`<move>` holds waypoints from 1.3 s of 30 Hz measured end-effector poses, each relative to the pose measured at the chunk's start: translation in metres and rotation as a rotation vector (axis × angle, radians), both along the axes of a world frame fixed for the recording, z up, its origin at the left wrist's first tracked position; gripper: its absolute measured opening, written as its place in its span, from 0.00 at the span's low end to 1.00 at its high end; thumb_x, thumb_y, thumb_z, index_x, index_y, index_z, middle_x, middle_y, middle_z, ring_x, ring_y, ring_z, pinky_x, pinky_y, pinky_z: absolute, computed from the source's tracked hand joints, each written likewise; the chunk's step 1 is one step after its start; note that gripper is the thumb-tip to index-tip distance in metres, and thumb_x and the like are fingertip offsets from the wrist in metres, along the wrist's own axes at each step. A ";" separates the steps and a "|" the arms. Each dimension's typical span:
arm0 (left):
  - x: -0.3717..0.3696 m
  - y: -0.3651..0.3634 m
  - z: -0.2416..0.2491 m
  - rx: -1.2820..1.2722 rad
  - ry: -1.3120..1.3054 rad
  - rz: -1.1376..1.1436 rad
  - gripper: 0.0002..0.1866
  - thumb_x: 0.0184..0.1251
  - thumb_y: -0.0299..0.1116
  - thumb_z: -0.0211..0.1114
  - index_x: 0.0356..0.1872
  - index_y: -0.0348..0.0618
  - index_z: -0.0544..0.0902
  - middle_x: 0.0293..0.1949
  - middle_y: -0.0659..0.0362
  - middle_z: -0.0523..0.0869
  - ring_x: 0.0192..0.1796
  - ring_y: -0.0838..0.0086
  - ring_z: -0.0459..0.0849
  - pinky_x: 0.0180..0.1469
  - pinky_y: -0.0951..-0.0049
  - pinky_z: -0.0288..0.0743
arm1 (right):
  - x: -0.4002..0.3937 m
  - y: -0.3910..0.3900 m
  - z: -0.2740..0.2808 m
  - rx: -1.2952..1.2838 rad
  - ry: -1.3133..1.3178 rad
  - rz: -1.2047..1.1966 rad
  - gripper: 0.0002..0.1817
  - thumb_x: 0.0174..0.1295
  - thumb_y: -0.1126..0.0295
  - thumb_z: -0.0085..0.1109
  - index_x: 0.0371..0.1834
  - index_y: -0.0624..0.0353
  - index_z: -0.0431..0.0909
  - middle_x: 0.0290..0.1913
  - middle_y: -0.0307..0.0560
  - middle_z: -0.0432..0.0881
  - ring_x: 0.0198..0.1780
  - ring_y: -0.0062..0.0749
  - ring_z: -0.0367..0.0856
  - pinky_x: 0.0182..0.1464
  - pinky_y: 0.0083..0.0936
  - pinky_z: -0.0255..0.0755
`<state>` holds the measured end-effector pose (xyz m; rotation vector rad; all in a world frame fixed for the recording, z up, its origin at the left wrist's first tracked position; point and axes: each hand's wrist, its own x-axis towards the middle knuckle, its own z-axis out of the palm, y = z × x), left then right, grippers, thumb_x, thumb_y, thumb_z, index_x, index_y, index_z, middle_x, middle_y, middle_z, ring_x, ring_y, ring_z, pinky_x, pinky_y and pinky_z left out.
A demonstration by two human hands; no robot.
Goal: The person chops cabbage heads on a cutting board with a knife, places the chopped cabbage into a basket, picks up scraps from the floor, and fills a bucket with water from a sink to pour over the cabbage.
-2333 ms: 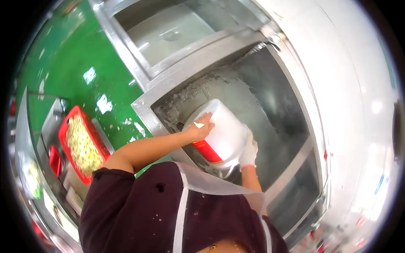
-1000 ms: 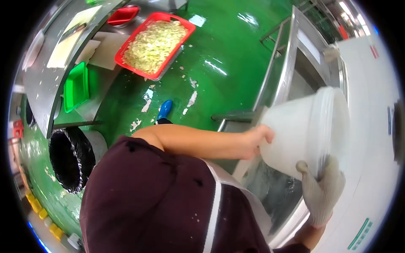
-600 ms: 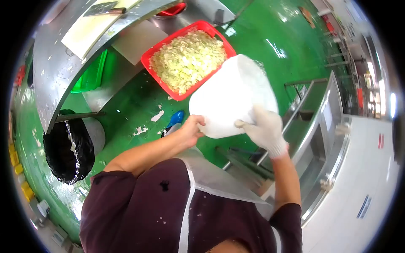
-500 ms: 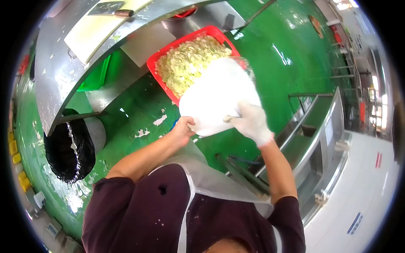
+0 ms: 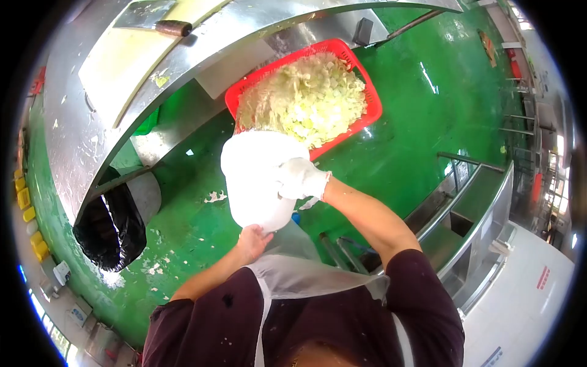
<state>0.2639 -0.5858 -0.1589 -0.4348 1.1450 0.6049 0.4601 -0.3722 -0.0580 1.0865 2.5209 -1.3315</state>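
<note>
A white container [image 5: 254, 177], its inside hidden from view, is tilted over the near left part of a red basket [image 5: 374, 101]. Chopped pale green vegetable [image 5: 324, 101] fills much of the basket, and a blurred stream lies at its left side. Bare fingers of my left hand [image 5: 252, 242] grip the container's near end. My right hand [image 5: 301, 178], in a white glove, is closed on the container's right side.
At the upper left a metal table [image 5: 64, 131] bears a cutting board [image 5: 101, 67] and a cleaver [image 5: 171, 27]. Below it stands a bin with a black bag [image 5: 110, 229]. Metal frames [image 5: 452, 226] stand at the right on the green floor.
The white container has swung left and turned more upright in view, with both hands still on it. More of the basket's right side shows, and the basket appears further right.
</note>
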 end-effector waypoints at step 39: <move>0.171 0.196 -0.031 -0.034 -0.063 0.250 0.05 0.59 0.24 0.52 0.35 0.36 0.70 0.47 0.47 0.76 0.55 0.52 0.75 0.61 0.47 0.70 | 0.139 0.174 -0.024 0.179 -0.162 -0.270 0.16 0.45 0.74 0.62 0.41 0.56 0.79 0.40 0.50 0.84 0.40 0.45 0.84 0.40 0.38 0.78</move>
